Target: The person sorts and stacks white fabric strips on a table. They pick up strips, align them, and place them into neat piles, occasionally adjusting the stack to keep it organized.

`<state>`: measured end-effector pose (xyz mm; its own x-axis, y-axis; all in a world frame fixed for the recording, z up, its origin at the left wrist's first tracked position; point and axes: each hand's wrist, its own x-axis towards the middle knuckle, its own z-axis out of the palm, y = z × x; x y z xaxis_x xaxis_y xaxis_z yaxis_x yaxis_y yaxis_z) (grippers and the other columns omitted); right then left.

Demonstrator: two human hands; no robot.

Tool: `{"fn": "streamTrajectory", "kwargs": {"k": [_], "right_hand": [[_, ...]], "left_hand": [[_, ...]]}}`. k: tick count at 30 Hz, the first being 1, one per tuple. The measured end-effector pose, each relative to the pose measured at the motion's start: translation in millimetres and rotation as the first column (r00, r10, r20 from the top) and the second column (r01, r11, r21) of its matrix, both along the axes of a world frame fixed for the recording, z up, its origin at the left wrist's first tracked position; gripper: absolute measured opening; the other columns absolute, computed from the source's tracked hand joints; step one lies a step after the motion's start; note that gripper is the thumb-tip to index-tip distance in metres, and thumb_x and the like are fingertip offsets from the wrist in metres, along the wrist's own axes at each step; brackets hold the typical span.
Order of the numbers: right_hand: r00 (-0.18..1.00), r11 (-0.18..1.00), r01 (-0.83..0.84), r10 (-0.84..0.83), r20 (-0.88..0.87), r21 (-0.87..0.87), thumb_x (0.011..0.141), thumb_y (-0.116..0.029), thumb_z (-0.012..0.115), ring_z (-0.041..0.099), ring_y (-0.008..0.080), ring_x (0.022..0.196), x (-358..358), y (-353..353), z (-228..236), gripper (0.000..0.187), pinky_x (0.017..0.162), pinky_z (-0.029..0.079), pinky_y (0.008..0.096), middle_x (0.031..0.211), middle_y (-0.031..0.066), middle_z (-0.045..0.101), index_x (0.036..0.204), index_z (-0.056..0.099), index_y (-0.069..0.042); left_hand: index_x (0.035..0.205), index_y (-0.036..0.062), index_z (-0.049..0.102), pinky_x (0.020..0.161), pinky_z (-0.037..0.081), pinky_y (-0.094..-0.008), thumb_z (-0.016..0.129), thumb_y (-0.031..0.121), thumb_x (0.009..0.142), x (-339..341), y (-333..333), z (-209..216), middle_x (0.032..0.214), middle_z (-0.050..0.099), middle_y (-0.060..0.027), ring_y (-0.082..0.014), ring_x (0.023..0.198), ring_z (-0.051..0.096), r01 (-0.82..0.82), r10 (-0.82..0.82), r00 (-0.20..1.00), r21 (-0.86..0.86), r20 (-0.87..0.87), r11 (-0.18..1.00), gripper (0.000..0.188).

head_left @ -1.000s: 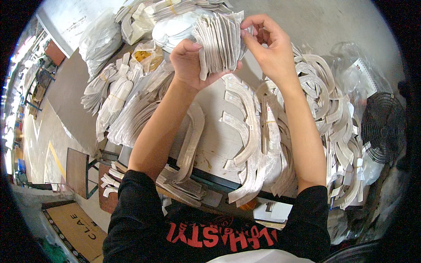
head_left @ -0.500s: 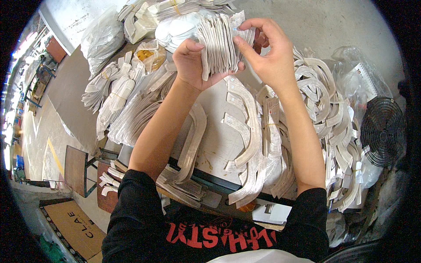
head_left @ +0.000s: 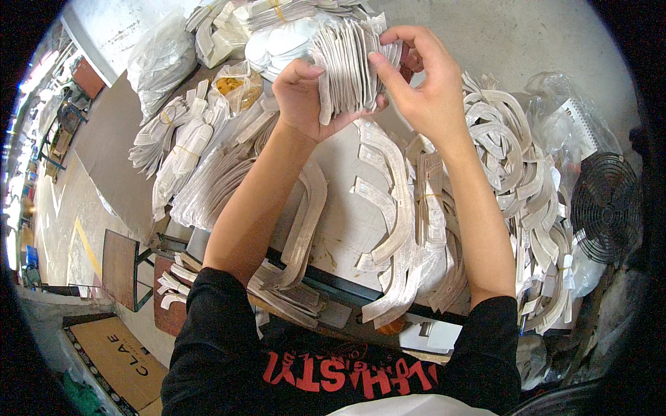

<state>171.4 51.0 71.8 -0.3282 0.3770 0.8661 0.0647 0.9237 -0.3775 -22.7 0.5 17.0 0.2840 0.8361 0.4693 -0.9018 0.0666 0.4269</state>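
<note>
Between my hands, above the far part of the table, stands a thick stack of greyish-white fabric strips (head_left: 345, 69) with its edges toward me. My left hand (head_left: 300, 100) is closed round the stack's left end, the thumb at its side and the fingers running beneath. At the right end, my right hand (head_left: 429, 80) pinches the outer strips with thumb and forefinger; its other fingers are partly hidden behind. Curved light strips (head_left: 395, 201) lie on the table (head_left: 340, 225) below the stack. Beside them is a bundle tied with a thin band (head_left: 430, 197).
Strips lie heaped at the right (head_left: 506, 139), near a black fan (head_left: 607, 208). Tied bundles (head_left: 184, 149), a bag with yellow contents (head_left: 239, 87) and a clear plastic bag (head_left: 163, 59) are at the left. A cardboard box (head_left: 114, 360) is at lower left.
Both hands keep their hold on the stack and have barely moved. The stack's strips have shifted very slightly.
</note>
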Motion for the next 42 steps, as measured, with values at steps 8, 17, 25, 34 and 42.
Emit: {"fn": "streamTrajectory", "kwargs": {"k": [8, 17, 25, 34, 42], "right_hand": [[0.996, 0.993, -0.075, 0.071, -0.047, -0.094, 0.092, -0.011, 0.078, 0.056, 0.0142, 0.07, -1, 2, -4, 0.021, 0.062, 0.048, 0.0307, 0.085, 0.0042, 0.058, 0.111, 0.069, -0.007], [0.999, 0.999, -0.044, 0.044, -0.017, 0.0, 0.093, -0.011, 0.078, 0.056, 0.0152, 0.071, -2, 7, -5, 0.017, 0.063, 0.048, 0.0305, 0.087, 0.0044, 0.058, 0.109, 0.072, -0.009], [1.0, 0.997, -0.014, 0.015, 0.015, -0.076, 0.093, -0.018, 0.081, 0.057, 0.0156, 0.069, 0, 6, -6, 0.021, 0.061, 0.048, 0.0309, 0.087, 0.0048, 0.058, 0.111, 0.073, -0.01], [0.999, 0.994, -0.02, 0.023, 0.025, -0.111, 0.093, -0.016, 0.079, 0.058, 0.015, 0.069, 0, 13, -12, 0.021, 0.061, 0.049, 0.03, 0.088, 0.0052, 0.058, 0.111, 0.073, -0.009], [0.999, 0.995, 0.031, -0.027, 0.042, -0.097, 0.092, -0.02, 0.081, 0.056, 0.0155, 0.068, 1, 13, -13, 0.021, 0.06, 0.048, 0.0319, 0.085, 0.0047, 0.057, 0.108, 0.074, -0.009]], "left_hand": [[0.143, -0.0033, 0.059, 0.098, 0.058, -0.0672, 0.061, 0.029, 0.081, 2, 0, 0, 0.132, 0.071, -0.0244, -0.0467, 0.112, 0.073, -0.021, 0.021, 1.0, 0.041, -0.013, 0.999, 0.07], [0.142, -0.0018, 0.061, 0.101, 0.055, -0.068, 0.061, 0.027, 0.081, 2, -1, 1, 0.134, 0.071, -0.0224, -0.0435, 0.114, 0.073, -0.041, 0.043, 0.998, 0.033, -0.041, 0.999, 0.067], [0.142, -0.0016, 0.061, 0.105, 0.054, -0.0671, 0.06, 0.026, 0.081, -1, 3, -3, 0.133, 0.072, -0.0219, -0.0422, 0.116, 0.072, -0.099, 0.099, 0.99, -0.002, -0.1, 0.995, 0.067], [0.143, -0.0014, 0.06, 0.107, 0.053, -0.0685, 0.059, 0.027, 0.079, 0, 7, -7, 0.136, 0.07, -0.0218, -0.0422, 0.118, 0.072, -0.058, 0.058, 0.998, -0.037, -0.026, 0.998, 0.07], [0.143, -0.0016, 0.06, 0.107, 0.054, -0.0674, 0.058, 0.027, 0.08, -1, 10, -9, 0.134, 0.071, -0.0219, -0.0415, 0.118, 0.072, -0.11, 0.106, 0.988, -0.025, -0.116, 0.994, 0.069]]}}
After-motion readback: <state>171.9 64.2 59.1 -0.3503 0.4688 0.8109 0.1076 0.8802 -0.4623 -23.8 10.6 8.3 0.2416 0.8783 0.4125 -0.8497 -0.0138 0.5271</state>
